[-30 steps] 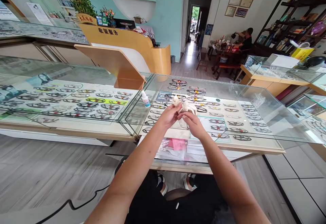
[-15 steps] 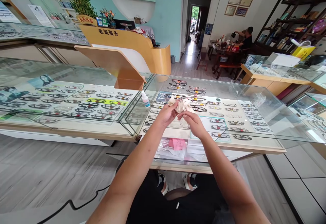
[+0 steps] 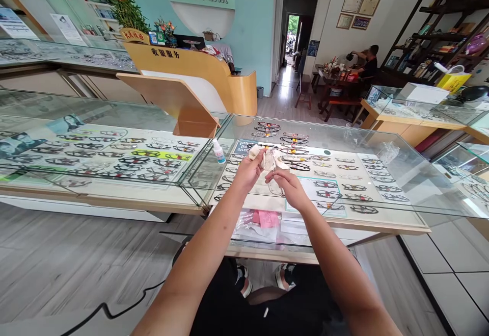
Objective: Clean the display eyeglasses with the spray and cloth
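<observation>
Over the glass display case, my left hand [image 3: 247, 174] pinches a crumpled off-white cloth [image 3: 269, 160] between thumb and fingers. The cloth spreads to the right, against a pair of thin-rimmed eyeglasses [image 3: 275, 188]. My right hand [image 3: 289, 185] grips the eyeglasses by their frame, its fingers closed. One clear lens hangs below the right fingertips; the other is partly covered by the cloth. A white spray bottle [image 3: 219, 152] with a blue-and-pink label stands on the case, left of my hands.
Rows of eyeglass frames [image 3: 355, 187] lie inside the glass case [image 3: 382, 134] beneath my hands. A tilted wooden board [image 3: 164, 94] stands on the left case. Farther back are a yellow counter [image 3: 242, 91] and a person [image 3: 370, 63] seated at a dark table.
The cloth has opened out slightly and shows more of the lens area between my hands. The hands stay almost in place, and the view has tilted slightly.
</observation>
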`<state>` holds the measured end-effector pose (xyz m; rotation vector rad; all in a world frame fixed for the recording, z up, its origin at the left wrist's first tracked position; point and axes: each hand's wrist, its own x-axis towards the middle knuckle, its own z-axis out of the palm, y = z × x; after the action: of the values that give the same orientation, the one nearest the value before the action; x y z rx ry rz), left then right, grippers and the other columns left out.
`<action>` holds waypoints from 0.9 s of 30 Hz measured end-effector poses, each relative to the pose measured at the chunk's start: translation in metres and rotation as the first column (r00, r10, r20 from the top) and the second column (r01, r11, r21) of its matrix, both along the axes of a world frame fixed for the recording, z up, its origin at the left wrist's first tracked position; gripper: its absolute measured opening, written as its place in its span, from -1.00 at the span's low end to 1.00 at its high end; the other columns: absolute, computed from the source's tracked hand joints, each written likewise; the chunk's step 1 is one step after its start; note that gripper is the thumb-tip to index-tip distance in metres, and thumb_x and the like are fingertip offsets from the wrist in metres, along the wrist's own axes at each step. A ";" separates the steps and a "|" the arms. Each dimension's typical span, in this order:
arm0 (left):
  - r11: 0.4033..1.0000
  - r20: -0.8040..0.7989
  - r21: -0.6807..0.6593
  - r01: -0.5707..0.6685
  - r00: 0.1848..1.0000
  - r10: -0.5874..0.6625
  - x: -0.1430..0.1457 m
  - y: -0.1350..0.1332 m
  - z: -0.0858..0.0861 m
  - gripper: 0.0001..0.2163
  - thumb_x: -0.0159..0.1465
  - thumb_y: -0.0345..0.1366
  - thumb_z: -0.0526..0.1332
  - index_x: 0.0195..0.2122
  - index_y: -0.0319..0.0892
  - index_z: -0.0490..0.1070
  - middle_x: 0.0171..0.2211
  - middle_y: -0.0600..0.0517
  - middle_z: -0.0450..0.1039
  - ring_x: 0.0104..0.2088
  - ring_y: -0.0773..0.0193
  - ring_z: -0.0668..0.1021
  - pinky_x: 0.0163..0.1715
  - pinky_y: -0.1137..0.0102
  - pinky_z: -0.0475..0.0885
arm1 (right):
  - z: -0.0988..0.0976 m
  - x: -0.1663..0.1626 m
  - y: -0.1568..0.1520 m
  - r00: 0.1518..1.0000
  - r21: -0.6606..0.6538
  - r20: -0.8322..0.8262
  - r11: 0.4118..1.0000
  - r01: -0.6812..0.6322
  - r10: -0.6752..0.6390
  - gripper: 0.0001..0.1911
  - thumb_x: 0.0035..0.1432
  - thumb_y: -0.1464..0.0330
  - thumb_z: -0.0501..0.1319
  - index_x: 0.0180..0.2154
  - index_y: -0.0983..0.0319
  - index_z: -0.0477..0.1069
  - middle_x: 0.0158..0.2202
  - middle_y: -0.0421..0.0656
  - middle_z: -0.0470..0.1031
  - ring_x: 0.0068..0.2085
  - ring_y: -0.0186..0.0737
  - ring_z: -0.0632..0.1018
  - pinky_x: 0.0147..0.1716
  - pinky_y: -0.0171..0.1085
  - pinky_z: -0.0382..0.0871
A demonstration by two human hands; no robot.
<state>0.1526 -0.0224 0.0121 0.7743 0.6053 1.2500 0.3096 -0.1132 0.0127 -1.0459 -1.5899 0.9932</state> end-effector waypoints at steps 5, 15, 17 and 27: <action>0.999 -0.034 0.045 -0.012 0.999 0.014 0.005 -0.009 0.003 -0.53 0.07 -0.13 0.65 -0.08 -0.18 0.55 -0.34 0.09 0.61 -0.32 0.33 0.64 -0.33 0.48 0.48 | 0.000 -0.001 0.000 0.999 0.006 -0.008 0.999 -0.039 0.039 -0.66 0.46 0.18 0.11 -0.11 0.15 0.63 -0.14 -0.12 0.65 -0.07 -0.09 0.56 0.01 -0.15 0.38; 0.991 -0.053 0.042 0.131 0.990 -0.128 0.015 -0.029 0.007 -0.41 0.01 -0.10 0.68 -0.02 -0.16 0.49 -0.32 0.10 0.58 -0.48 0.44 0.52 -0.51 0.53 0.31 | -0.010 -0.003 0.004 0.998 0.021 -0.061 0.999 0.031 -0.030 -0.64 0.45 0.14 0.12 -0.40 0.14 0.29 -0.41 -0.25 0.25 -0.34 -0.21 0.30 -0.27 -0.23 0.24; 0.991 -0.030 0.008 0.134 0.991 -0.133 0.015 -0.031 0.009 -0.45 0.06 -0.14 0.66 -0.02 -0.18 0.51 -0.33 0.08 0.58 -0.45 0.39 0.55 -0.46 0.51 0.37 | -0.010 -0.004 0.003 0.998 0.015 -0.069 1.000 0.015 -0.013 -0.65 0.45 0.14 0.12 -0.38 0.15 0.34 -0.39 -0.24 0.29 -0.32 -0.21 0.32 -0.24 -0.23 0.26; 0.974 0.092 -0.120 0.194 0.979 -0.183 0.011 -0.026 0.010 -0.74 0.26 -0.32 0.38 -0.02 -0.19 0.57 -0.50 0.15 0.40 -0.64 0.45 0.30 -0.65 0.50 0.17 | -0.004 -0.006 0.003 0.993 0.010 -0.116 0.999 0.031 -0.029 -0.67 0.40 0.15 0.15 -0.16 0.16 0.64 -0.23 -0.14 0.53 -0.22 -0.14 0.44 -0.04 -0.16 0.38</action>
<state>0.1635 -0.0485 0.0222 0.6553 0.5281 1.0519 0.3035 -0.1106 0.0088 -0.9836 -1.4796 1.0050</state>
